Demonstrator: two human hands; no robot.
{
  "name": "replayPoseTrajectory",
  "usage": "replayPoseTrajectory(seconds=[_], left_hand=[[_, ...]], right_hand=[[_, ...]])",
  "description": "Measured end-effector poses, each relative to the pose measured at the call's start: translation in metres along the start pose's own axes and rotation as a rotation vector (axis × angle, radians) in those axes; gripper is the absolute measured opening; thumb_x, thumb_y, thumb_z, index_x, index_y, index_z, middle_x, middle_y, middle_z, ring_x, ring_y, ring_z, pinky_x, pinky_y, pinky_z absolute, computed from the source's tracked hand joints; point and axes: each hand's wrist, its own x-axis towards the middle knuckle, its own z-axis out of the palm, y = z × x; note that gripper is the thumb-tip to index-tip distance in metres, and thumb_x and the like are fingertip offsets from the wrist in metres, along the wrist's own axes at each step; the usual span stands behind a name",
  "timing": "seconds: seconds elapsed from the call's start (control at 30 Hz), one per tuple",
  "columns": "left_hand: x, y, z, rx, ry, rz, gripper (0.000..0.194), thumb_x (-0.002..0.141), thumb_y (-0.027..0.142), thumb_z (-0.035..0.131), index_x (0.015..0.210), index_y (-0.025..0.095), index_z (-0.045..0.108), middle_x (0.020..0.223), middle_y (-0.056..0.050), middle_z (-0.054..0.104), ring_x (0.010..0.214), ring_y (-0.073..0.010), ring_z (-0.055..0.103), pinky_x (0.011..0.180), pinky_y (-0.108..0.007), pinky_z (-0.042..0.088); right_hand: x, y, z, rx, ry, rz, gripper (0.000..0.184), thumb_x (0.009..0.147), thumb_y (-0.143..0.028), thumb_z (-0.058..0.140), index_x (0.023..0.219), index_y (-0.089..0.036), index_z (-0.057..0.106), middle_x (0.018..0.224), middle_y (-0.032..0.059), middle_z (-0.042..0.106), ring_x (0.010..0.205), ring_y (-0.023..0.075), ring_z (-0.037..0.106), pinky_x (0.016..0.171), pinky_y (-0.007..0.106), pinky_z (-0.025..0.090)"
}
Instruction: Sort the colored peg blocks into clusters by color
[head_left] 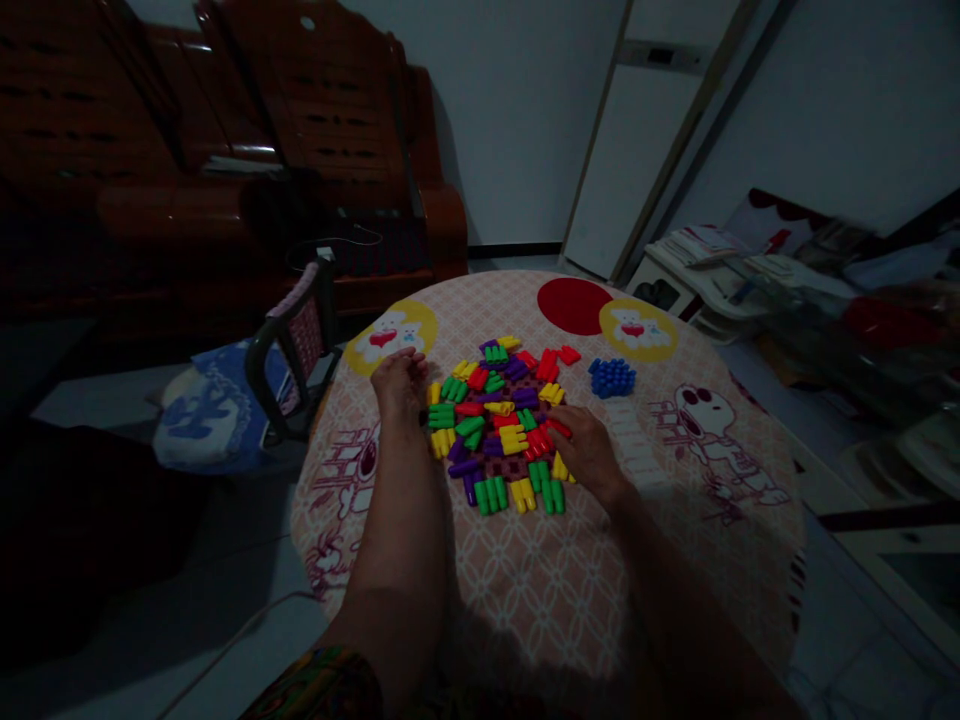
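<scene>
dim room, soft shadows, blurred right edge

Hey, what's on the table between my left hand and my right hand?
A spread of red, yellow, green and purple pieces lies between your left hand and right hand, as the head view shows.

One blue cluster, one red circle, two yellow circles, many coloured pieces (uncountably jumbled).
</scene>
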Motion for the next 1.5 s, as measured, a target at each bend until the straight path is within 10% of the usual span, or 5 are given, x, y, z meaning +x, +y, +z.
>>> replayPoseTrajectory(seconds=[0.8, 1.1, 1.5], left_hand=[[-0.006, -0.015, 0.014, 0.068, -0.134, 0.028, 0.012, 0.068, 0.013, 0.059, 0.079, 0.013, 0.064, 0.068, -0.002, 0.067, 0.054, -0.0082, 0.06, 0.055, -0.018, 0.049], [-0.006, -0.019, 0.013, 0.05, -0.174, 0.019, 0.011, 0.07, 0.013, 0.061, 0.08, 0.013, 0.065, 0.072, -0.003, 0.069, 0.056, -0.0089, 0.062, 0.056, -0.019, 0.051], [-0.007, -0.022, 0.013, -0.037, -0.217, -0.019, 0.011, 0.072, 0.012, 0.059, 0.081, 0.013, 0.066, 0.07, -0.003, 0.068, 0.057, -0.0101, 0.063, 0.056, -0.021, 0.052]], right_hand=[[-0.01, 0.009, 0.004, 0.175, 0.275, 0.075, 0.025, 0.094, -0.021, 0.052, 0.103, -0.024, 0.075, 0.1, 0.0057, 0.077, 0.096, 0.021, 0.07, 0.088, 0.035, 0.055], [-0.009, -0.017, 0.016, 0.099, 0.058, -0.145, 0.024, 0.094, -0.025, 0.059, 0.114, -0.023, 0.072, 0.111, 0.0083, 0.074, 0.111, 0.0258, 0.063, 0.102, 0.045, 0.051], [-0.01, 0.002, 0.003, 0.127, 0.296, -0.008, 0.021, 0.095, -0.02, 0.054, 0.103, -0.023, 0.073, 0.099, 0.0072, 0.075, 0.095, 0.0211, 0.069, 0.088, 0.036, 0.055]])
